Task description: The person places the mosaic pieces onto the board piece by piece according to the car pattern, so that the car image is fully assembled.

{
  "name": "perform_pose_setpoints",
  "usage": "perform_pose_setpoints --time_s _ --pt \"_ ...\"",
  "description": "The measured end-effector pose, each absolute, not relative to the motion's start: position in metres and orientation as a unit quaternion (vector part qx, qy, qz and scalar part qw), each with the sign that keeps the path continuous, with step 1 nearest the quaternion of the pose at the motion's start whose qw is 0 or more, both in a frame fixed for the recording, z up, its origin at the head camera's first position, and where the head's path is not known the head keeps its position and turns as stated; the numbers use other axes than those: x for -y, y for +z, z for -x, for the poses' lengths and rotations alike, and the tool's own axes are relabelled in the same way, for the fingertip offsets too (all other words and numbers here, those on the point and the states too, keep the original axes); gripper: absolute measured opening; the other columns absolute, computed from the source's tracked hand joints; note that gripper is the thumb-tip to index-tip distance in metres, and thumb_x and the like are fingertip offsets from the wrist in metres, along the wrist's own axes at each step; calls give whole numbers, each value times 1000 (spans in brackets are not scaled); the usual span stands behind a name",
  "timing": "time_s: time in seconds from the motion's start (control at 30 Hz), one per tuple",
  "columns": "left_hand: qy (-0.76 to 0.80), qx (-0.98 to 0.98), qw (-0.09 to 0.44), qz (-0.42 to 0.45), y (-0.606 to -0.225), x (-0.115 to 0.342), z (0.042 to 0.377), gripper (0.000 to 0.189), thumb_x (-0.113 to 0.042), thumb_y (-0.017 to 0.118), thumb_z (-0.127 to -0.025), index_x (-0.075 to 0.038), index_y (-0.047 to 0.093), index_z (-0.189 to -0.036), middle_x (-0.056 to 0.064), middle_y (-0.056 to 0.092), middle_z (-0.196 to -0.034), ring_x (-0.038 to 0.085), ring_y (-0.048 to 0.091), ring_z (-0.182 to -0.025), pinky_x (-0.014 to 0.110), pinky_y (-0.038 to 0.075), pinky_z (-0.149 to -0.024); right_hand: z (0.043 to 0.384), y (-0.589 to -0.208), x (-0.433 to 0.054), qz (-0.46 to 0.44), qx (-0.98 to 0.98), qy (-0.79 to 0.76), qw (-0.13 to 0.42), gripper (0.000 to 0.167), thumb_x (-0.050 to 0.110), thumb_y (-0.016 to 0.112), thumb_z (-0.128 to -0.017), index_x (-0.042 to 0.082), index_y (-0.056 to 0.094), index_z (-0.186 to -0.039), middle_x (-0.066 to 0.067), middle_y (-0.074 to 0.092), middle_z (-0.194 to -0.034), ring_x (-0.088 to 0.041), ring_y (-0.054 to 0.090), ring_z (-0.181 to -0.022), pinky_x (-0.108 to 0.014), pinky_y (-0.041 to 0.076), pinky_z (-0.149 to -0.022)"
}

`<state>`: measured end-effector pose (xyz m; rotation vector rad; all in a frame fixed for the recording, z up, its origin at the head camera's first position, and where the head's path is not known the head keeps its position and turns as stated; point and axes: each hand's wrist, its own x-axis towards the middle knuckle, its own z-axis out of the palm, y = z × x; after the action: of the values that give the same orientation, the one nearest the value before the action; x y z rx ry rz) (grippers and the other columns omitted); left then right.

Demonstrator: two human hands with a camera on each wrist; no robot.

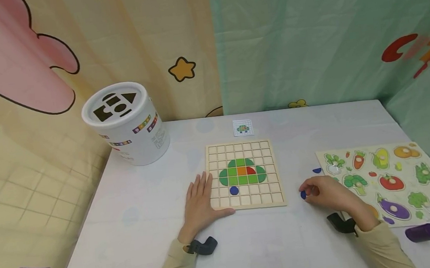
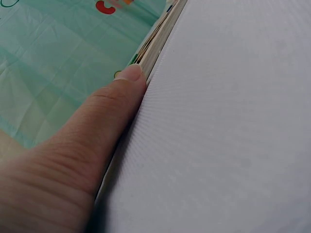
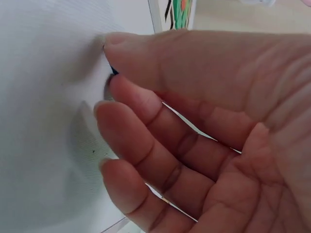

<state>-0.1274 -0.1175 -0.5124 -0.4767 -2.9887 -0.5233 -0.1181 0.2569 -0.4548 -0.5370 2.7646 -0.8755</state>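
Note:
A wooden grid board (image 1: 247, 200) lies mid-table in the head view. On it, green, orange and red pieces form a car-like shape (image 1: 242, 172), with a blue round (image 1: 234, 190) below its left part. My left hand (image 1: 200, 203) rests at the board's lower left corner, fingers straight along the left side, thumb (image 2: 112, 107) against the front edge. Right of the board, my right hand (image 1: 327, 193) pinches a small blue piece (image 1: 303, 195) between thumb and forefinger; in the right wrist view the fingers hide most of it. Another blue half-round piece (image 1: 317, 170) lies nearby.
A small picture card (image 1: 243, 128) lies behind the board. At the back left stands a white bucket (image 1: 132, 136) with shaped holes in its lid. On the right are a vegetable puzzle board (image 1: 371, 194) and a purple cylinder (image 1: 423, 232).

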Motion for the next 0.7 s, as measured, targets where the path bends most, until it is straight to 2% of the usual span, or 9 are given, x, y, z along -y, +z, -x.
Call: perform_pose_setpoints --time_s 0.17,0.43,0.7 --pt "-172 972 37 157 -511 117 128 122 -78 64 -64 -6 17 -152 12 12 -157 26 4 -143 43 2 -114 120 -454 -259 191 -931 -297 98 16 4 76 -75 10 68 -87 9 55 -72 -8 48 -65 -25 43 -56" --pt "-173 971 42 159 -512 117 128 122 -78 64 -64 -6 18 -152 12 14 -157 27 5 -143 43 3 -114 123 -458 -261 198 -927 -305 95 19 17 82 -73 15 63 -79 10 50 -69 -6 44 -62 -24 40 -54" --pt "-178 971 36 154 -510 117 127 122 -77 64 -64 -7 17 -152 11 13 -157 26 4 -143 43 2 -114 125 -459 -260 202 -924 -307 107 20 15 81 -74 15 61 -76 10 49 -69 -5 45 -63 -24 41 -55"
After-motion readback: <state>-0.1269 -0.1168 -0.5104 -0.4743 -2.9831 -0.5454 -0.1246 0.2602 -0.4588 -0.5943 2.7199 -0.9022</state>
